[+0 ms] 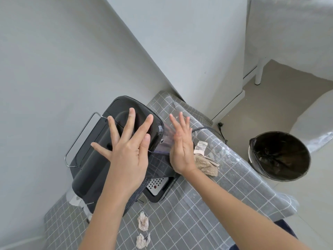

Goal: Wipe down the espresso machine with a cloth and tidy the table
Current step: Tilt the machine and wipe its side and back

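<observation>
A glossy black espresso machine [100, 150] stands on a table with a grey checked cloth [189, 213], against the wall. My left hand [129, 147] hovers flat over its top with the fingers spread, holding nothing. My right hand [180, 147] is open beside the machine's right side, next to its clear water tank [166, 143]. A beige cloth [207, 165] lies on the table just right of my right hand, untouched. The drip tray grille [156, 184] shows below my left wrist.
Two crumpled tissues [143, 221] [142, 240] lie on the table near its front. A black bin [279, 156] with a liner stands on the floor to the right. A power cord [221, 127] trails off the table's far edge. A wire rail [79, 138] edges the machine's left side.
</observation>
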